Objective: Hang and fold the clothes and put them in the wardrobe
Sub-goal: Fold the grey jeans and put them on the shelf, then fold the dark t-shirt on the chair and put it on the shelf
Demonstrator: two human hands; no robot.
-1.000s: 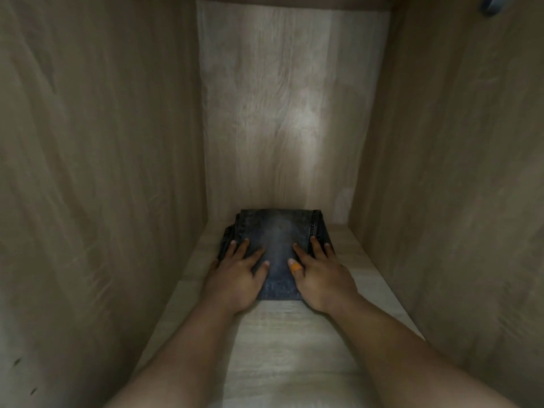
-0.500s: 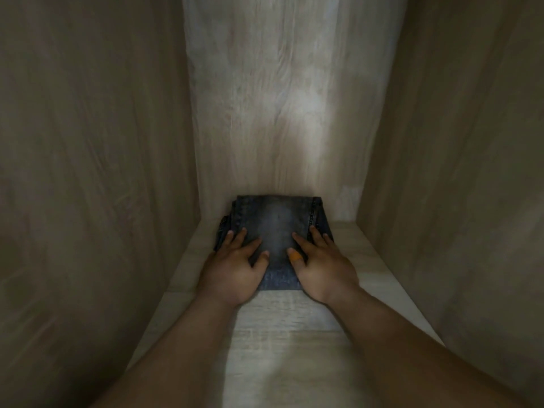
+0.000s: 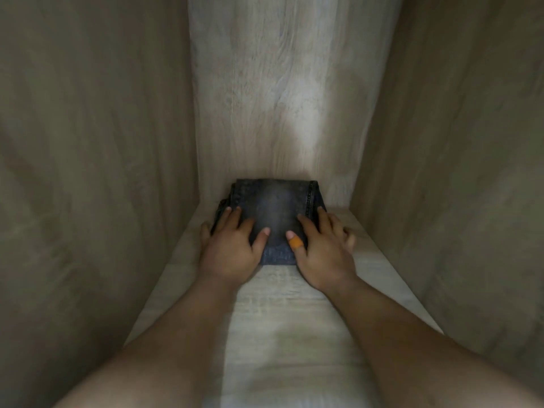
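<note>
- Head view: folded jeans [image 3: 275, 213] lay at the wardrobe shelf [image 3: 294, 334] back, touching the rear wall
- Left hand [image 3: 232, 245] and right hand [image 3: 321, 248] pressed flat, fingers straight, equally near, gripping nothing

A pale wood-grain wardrobe shelf [image 3: 282, 334] runs back between two side panels to the rear panel [image 3: 279, 98], its boards lit brightest down the middle. One pair of folded dark denim jeans [image 3: 276, 207] lies flat on the shelf, far edge right up against the rear panel, roughly midway between the side panels, with a stitched seam running along the right part of the bundle. The left hand [image 3: 229, 248] and right hand [image 3: 323, 251] rest flat on the near half of the jeans, outer fingers spilling over the bundle's sides toward the shelf. An orange band wraps the right thumb.
</note>
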